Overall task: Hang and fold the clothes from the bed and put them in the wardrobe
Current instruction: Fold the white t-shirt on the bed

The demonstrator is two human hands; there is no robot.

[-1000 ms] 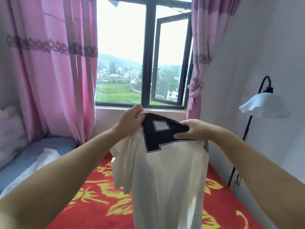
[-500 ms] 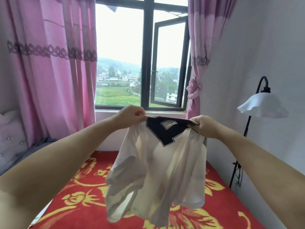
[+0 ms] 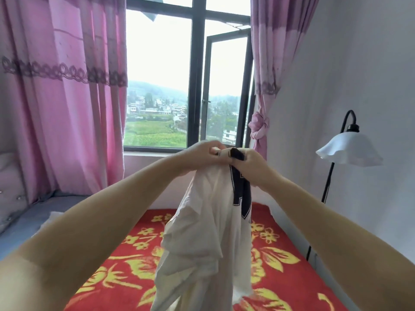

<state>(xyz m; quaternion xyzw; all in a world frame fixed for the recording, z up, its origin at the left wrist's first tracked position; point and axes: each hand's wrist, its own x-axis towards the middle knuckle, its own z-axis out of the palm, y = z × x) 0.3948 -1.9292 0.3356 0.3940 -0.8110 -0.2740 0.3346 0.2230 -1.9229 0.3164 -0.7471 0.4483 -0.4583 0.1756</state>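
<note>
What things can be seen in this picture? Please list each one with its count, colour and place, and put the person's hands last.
T-shirt: one, white with a black letter print, hanging in the centre above the bed.
Blanket: one, red with yellow flowers, on the bed below.
Curtains: two, pink; one hanging loose at left, one knotted at right.
Window: one, dark frame, right pane open, centre back.
Floor lamp: one, black stem with white shade, by the right wall.
Left hand: grips the shirt's top edge.
Right hand: grips the shirt's top edge, close beside the left.
</note>
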